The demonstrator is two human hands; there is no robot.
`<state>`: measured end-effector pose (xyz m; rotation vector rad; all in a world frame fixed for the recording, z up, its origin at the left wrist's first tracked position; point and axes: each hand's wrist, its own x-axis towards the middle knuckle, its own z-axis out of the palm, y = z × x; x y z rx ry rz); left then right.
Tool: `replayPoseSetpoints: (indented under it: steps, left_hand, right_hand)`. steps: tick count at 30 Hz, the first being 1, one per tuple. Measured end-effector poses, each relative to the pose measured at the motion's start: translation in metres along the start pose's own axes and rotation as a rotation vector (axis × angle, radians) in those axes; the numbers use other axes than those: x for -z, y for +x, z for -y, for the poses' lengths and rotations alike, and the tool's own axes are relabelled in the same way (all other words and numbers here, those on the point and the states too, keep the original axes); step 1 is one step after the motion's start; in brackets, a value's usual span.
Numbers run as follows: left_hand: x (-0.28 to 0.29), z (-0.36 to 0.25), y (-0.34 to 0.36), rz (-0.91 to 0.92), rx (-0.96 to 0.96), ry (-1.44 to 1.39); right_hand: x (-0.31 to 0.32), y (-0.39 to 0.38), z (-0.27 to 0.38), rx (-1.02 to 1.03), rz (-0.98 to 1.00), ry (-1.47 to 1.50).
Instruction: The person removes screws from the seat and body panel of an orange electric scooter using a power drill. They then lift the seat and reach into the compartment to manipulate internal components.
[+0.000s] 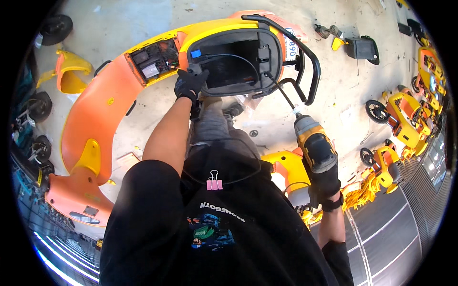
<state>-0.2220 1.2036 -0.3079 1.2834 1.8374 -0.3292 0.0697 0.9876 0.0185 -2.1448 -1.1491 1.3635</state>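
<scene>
An orange and yellow scooter body (98, 112) curves across the floor in front of me, with a black storage bin (231, 90) uncovered at its seat end. My left hand (191, 84), in a black glove, rests on the bin's near-left rim with its fingers apart. My right hand (325, 183), also gloved, is wrapped around the handle of a yellow and black cordless driver (314, 143). The driver's long bit (285, 97) slants up to the bin's right edge, by a black latch part (264, 53). A thin cable (238, 56) arcs across the bin from a blue piece (196, 54).
A black tubular rear rack (315, 71) juts out at the bin's right. Left of the bin is an exposed wiring compartment (152, 62). Yellow scooters (405, 119) stand at the right, and loose wheels (39, 106) lie at the left. A black box (361, 48) sits at the upper right.
</scene>
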Motion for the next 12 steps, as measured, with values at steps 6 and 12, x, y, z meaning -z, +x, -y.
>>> replayPoseSetpoints:
  steps: [6,12]
  left_hand:
    - [0.007,-0.006,-0.002,0.025,0.012,0.042]
    - [-0.003,0.005,0.009,0.012,-0.011,-0.001]
  right_hand:
    - [-0.015,-0.003,-0.016,0.066,0.016,-0.117]
    - [-0.009,0.003,-0.002,0.025,0.044,-0.056]
